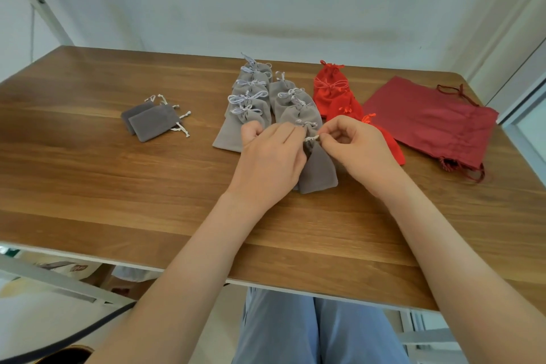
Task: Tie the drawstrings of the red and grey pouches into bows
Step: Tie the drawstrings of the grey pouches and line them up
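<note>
A grey pouch [319, 170] lies on the wooden table [118, 186] between my hands, neck pointing away from me. My left hand [271, 156] covers its left side and pinches one end of the pale drawstring [311, 138]. My right hand [359, 148] pinches the other end at the pouch's neck. Behind my hands lie two rows of grey pouches with tied bows [251, 94], and to the right a row of bright red pouches with bows [334, 89]. The red pouch nearest me [394, 146] is partly hidden by my right hand.
Two small dark grey pouches [153, 121] with loose drawstrings lie at the left of the table. A large dark red drawstring bag [434, 121] lies flat at the right, near the table's edge. A white wall stands behind the table.
</note>
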The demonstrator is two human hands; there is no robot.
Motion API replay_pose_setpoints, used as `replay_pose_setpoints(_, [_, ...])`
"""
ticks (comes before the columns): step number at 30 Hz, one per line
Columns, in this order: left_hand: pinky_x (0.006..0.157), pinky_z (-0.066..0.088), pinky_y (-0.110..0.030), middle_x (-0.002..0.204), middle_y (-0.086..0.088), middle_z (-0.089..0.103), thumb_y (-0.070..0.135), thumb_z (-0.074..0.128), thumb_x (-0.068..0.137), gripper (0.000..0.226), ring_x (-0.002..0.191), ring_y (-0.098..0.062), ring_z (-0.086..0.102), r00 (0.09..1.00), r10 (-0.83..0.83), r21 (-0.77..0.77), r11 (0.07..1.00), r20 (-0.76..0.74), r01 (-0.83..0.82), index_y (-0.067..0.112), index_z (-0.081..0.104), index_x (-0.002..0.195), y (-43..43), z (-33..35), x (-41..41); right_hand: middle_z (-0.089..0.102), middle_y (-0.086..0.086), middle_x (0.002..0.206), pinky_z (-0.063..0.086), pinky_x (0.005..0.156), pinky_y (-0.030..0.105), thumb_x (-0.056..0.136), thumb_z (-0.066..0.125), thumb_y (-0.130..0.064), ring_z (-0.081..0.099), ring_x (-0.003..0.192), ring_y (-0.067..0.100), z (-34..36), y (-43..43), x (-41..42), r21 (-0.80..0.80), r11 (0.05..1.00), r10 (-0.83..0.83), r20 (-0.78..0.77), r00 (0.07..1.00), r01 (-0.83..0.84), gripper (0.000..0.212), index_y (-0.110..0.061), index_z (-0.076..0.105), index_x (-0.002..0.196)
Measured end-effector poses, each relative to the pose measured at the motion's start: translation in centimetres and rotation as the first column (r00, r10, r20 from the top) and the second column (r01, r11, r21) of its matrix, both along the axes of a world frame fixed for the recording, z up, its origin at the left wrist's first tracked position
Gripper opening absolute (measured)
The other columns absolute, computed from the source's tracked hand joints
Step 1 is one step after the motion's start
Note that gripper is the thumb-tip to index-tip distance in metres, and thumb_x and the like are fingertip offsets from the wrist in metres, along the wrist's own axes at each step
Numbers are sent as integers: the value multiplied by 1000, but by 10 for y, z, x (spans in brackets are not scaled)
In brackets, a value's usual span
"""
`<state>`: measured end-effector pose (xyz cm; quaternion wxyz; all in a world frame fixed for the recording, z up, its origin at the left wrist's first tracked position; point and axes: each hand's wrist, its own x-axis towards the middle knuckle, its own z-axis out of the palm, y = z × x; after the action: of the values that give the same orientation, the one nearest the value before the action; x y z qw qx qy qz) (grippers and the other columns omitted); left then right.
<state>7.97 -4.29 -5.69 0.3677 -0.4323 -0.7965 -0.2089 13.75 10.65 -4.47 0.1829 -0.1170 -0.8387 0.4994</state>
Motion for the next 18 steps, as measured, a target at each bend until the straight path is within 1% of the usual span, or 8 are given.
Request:
replay_pose_setpoints(3, [74, 21, -30, 69, 8, 39, 9, 51, 81, 12, 62, -14, 44, 994, -44, 32, 999, 97, 41, 16, 50, 72, -3, 4, 1, 58, -10, 65, 49, 53, 24, 87, 60, -7, 54, 54, 5, 2, 2, 2, -49, 999, 3, 30, 1000, -1, 7, -11, 65, 84])
replay_pose_setpoints(4, [73, 21, -30, 69, 9, 39, 9, 51, 81, 12, 62, -12, 42, 990, -56, 44, 998, 126, 51, 16, 50, 72, -3, 6, 1, 58, -8, 64, 49, 52, 26, 87, 60, -7, 55, 52, 9, 3, 3, 2, -69, 998, 1, 31, 1000, 1, 8, -11, 65, 83])
replay_pose_setpoints(6, [73, 21, -29, 69, 10, 39, 11, 49, 82, 12, 62, -8, 38, 984, -75, 62, 996, 164, 65, 16, 49, 71, -2, 9, 1, 59, -7, 64, 47, 52, 25, 87, 60, -8, 55, 52, 9, 5, 2, 3, -80, 997, -20, 28, 999, 22, 11, -15, 65, 80])
replay_pose_setpoints(8, [73, 22, -29, 69, 11, 41, 12, 47, 83, 12, 63, -5, 35, 972, -96, 76, 994, 214, 81, 16, 49, 72, -2, 11, 0, 59, -5, 66, 45, 51, 23, 88, 58, -8, 53, 51, 8, 7, 2, 3, -149, 988, -24, 48, 999, 30, 14, -16, 65, 80])
replay_pose_setpoints(11, [76, 24, -28, 70, 12, 42, 15, 45, 86, 12, 63, -4, 32, 937, -120, 68, 992, 329, 103, 17, 48, 74, -5, 14, -2, 62, 6, 73, 45, 50, 23, 93, 53, -8, 56, 55, 10, 13, 0, 6, -299, 954, 56, 56, 997, -37, 13, -9, 65, 87])
replay_pose_setpoints(13, [79, 24, -27, 68, 12, 41, 15, 45, 89, 13, 61, -7, 35, 905, -96, 49, 995, 414, 83, 16, 48, 76, -9, 17, -4, 63, 5, 80, 46, 54, 22, 94, 55, -15, 58, 61, 9, 17, 0, 8, -338, 936, 126, 51, 991, -102, 14, -6, 65, 96])
replay_pose_setpoints(15, [81, 25, -26, 67, 12, 42, 14, 48, 91, 13, 61, -6, 40, 866, -82, 34, 997, 493, 75, 17, 49, 78, -12, 18, -7, 64, 0, 80, 46, 55, 21, 89, 63, -23, 59, 63, 8, 19, 1, 9, -289, 944, 201, 108, 974, -163, 16, -10, 65, 99])
replay_pose_setpoints(18, [72, 30, -23, 69, 11, 47, 16, 51, 93, 13, 65, -4, 45, 793, -109, 31, 993, 599, 113, 15, 52, 80, -19, 17, -7, 64, -4, 73, 45, 55, 18, 83, 71, -19, 61, 62, 5, 16, 2, 7, -112, 967, 249, 241, 938, -228, 14, -19, 65, 95])
